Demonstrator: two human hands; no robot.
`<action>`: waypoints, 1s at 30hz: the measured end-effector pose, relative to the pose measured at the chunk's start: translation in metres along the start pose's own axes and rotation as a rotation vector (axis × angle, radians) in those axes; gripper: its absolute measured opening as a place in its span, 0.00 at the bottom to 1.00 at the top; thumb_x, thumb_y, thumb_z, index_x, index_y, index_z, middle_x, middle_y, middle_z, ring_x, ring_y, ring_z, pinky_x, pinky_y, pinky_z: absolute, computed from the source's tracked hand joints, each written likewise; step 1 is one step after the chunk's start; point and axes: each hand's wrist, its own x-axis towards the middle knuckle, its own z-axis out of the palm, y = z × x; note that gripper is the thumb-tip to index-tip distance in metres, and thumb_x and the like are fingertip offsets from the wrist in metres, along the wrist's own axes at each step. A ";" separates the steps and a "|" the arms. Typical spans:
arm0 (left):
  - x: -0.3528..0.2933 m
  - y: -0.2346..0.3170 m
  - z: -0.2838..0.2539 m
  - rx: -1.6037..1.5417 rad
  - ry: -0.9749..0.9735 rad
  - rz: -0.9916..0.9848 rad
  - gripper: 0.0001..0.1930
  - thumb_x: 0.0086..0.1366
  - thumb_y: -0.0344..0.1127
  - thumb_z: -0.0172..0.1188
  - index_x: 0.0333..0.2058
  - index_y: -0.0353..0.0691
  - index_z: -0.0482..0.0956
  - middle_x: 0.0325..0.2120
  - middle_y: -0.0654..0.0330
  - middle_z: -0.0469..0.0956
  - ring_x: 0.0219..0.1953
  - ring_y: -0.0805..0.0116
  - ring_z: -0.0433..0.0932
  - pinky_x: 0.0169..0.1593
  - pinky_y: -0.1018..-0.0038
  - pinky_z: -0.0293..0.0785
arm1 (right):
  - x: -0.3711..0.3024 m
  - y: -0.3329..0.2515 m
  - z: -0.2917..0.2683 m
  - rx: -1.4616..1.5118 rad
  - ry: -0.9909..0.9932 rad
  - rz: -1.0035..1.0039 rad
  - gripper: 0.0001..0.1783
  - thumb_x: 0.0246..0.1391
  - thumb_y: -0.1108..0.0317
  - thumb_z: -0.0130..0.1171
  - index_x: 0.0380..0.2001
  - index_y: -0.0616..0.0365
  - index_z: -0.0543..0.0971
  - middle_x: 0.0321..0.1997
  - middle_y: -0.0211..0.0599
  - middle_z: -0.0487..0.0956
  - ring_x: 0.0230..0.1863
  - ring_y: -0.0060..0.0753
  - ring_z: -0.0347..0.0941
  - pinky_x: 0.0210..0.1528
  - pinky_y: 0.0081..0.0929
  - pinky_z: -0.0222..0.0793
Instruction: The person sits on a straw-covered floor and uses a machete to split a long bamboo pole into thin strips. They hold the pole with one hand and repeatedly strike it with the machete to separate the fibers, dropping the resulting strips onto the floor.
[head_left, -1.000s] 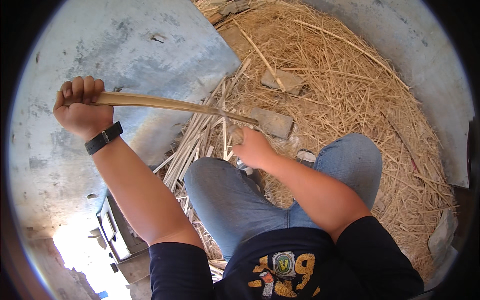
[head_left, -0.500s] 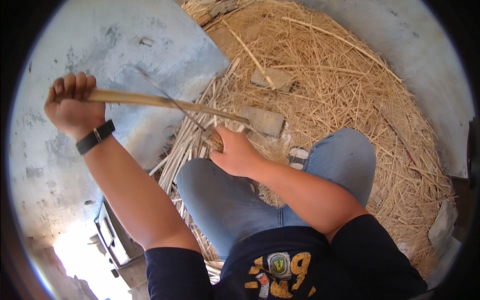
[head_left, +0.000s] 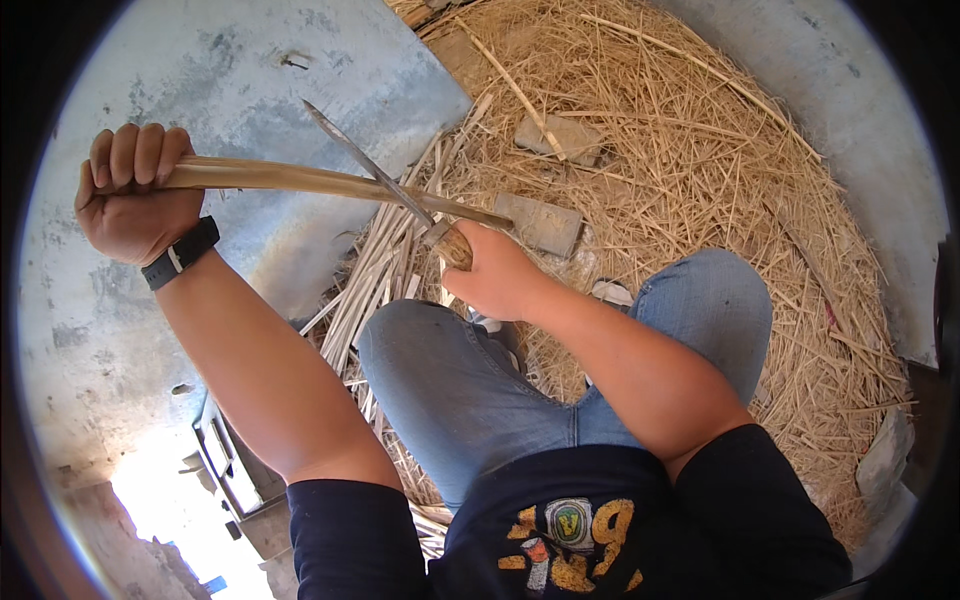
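My left hand (head_left: 140,190) is raised at the left, its fingers wrapped round the upper end of a curved bamboo strip (head_left: 290,178). That strip slopes down to the right, and its far end lies close by my other hand. Low in front of my knees, my right hand (head_left: 495,272) grips the wooden handle of a long knife (head_left: 375,172). The narrow metal blade points up and to the left, crossing the bamboo strip near its lower part. Whether the edge touches the strip or only passes over it, I cannot tell.
Straw-like bamboo shavings (head_left: 690,200) cover the floor, with brick-like blocks (head_left: 540,225) among them. A pile of thin split strips (head_left: 375,270) lies by my left knee. A weathered bluish wall (head_left: 270,70) rises at the left, with a small metal peg (head_left: 293,62) on it.
My right hand and the knife have shifted slightly right and up in the picture, and the blade now looks sharper. My left hand has moved slightly up and left with the bamboo strip.
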 end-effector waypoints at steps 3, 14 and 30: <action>0.002 0.002 0.001 -0.036 -0.031 0.005 0.12 0.57 0.38 0.49 0.17 0.51 0.60 0.13 0.72 0.58 0.16 0.75 0.53 0.24 0.76 0.53 | 0.012 0.037 0.013 -0.027 0.075 0.095 0.19 0.46 0.66 0.60 0.41 0.64 0.74 0.31 0.45 0.78 0.32 0.40 0.75 0.36 0.37 0.70; -0.021 0.009 -0.011 -0.098 -0.099 0.008 0.13 0.55 0.36 0.52 0.14 0.53 0.61 0.08 0.76 0.58 0.11 0.80 0.52 0.20 0.80 0.53 | 0.001 -0.019 -0.010 -0.141 -0.132 -0.008 0.19 0.48 0.66 0.59 0.43 0.63 0.75 0.28 0.40 0.77 0.33 0.34 0.76 0.34 0.34 0.70; -0.021 0.010 -0.016 -0.126 -0.164 0.030 0.14 0.58 0.37 0.54 0.15 0.54 0.63 0.08 0.77 0.57 0.11 0.82 0.53 0.19 0.81 0.54 | 0.027 0.056 0.004 -0.180 -0.009 0.163 0.23 0.48 0.67 0.58 0.47 0.69 0.72 0.31 0.46 0.79 0.31 0.38 0.77 0.33 0.35 0.72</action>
